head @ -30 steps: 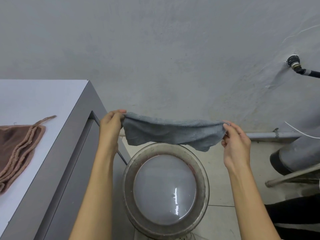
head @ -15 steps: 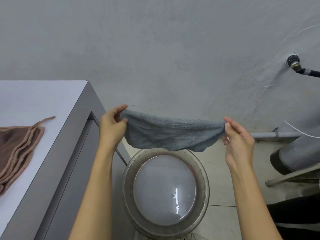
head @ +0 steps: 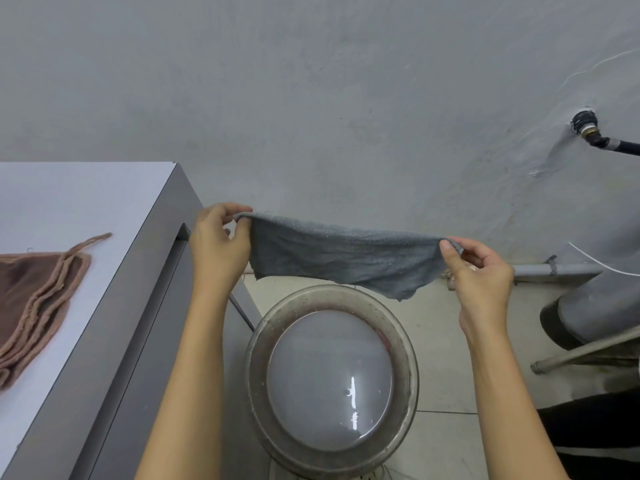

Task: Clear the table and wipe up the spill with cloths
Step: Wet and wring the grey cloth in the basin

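Judging from the grey cloth being pinched at its corners by the left hand and right hand above the water basin, rinsing seems done while wiping is probably left.

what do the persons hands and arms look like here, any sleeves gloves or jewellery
Both arms are bare up to the bottom edge of the picture: no sleeves show. The left hand and the right hand wear no gloves, and no rings, watch or wristband can be seen. The nails that show look short and unpainted.
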{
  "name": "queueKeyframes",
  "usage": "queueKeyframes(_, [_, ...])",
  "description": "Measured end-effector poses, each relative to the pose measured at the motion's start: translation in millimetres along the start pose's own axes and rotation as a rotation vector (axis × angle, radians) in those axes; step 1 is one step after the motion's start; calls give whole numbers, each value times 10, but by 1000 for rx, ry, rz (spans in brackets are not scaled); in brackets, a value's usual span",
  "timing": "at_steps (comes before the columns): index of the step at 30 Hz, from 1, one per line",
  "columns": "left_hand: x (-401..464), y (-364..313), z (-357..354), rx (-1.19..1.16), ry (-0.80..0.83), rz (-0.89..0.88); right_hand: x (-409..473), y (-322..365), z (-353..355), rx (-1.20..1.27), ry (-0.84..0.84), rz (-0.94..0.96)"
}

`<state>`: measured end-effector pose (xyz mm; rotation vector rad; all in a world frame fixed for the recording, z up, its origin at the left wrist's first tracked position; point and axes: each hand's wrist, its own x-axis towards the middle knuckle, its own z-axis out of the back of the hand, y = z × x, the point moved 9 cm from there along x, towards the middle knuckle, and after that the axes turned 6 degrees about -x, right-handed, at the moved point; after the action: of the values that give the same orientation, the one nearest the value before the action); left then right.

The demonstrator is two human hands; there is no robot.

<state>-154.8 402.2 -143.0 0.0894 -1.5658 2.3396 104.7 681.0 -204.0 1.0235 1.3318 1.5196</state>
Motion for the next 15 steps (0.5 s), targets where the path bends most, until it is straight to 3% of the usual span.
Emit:
queueKeyframes(3, [-32,-10,-59,-236,42,74,-34,28,-13,93,25,-20])
queueKeyframes(8, [-36,-42,-29,-407,-33,53,-50,66,27,251,-33,-6])
queueKeyframes(15, [-95,7,-102,-21,-49,61,-131,-123,-24,235,-84,-138])
